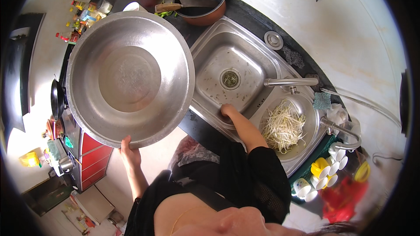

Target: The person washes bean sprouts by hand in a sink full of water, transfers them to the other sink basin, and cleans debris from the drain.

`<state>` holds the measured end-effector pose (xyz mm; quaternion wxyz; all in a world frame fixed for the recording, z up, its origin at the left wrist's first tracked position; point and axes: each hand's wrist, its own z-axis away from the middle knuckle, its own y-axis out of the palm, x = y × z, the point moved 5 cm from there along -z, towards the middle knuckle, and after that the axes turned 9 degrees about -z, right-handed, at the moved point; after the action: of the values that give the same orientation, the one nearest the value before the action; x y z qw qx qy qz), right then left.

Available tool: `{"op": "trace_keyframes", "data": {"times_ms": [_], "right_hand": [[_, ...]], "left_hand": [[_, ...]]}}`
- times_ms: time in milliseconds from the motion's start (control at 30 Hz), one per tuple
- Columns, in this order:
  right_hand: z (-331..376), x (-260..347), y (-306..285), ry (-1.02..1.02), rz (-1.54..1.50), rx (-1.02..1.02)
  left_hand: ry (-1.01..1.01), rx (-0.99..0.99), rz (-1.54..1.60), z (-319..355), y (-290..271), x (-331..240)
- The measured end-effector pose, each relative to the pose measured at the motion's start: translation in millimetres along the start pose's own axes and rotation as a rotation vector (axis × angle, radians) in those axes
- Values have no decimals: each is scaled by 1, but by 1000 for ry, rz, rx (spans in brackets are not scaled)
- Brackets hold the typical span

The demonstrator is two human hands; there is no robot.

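While the left hand (130, 152) clamps its grip on the lower rim of a large steel basin (130, 78), tilted up at centre left of the frame, the right hand (227, 110) rests on the near edge of the sink (227, 57); its grip cannot be told. Bean sprouts (283, 126) fill a steel bowl (309, 118) right of centre, under the faucet (291, 81).

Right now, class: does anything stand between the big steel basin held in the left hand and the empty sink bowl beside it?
Nothing visible does. The steel basin, gripped at its lower rim by the left hand, hangs just left of the empty sink bowl; the right hand rests on the sink's front edge.
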<state>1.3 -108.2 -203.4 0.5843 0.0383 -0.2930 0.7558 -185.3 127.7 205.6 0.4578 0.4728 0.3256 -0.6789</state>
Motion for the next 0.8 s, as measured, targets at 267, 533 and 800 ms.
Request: {"op": "trace_keyframes", "data": {"times_ms": [267,533,800], "right_hand": [[5,4,-6,28,16,7],[8,6,-6,-12,35,-17],[-32,-13,25,49,45,105]], "left_hand": [[3,-20,-8,-3,-5,3],[17,13,-9,-5,-2,3],[-19,16,-30,-3,4,-1]]}}
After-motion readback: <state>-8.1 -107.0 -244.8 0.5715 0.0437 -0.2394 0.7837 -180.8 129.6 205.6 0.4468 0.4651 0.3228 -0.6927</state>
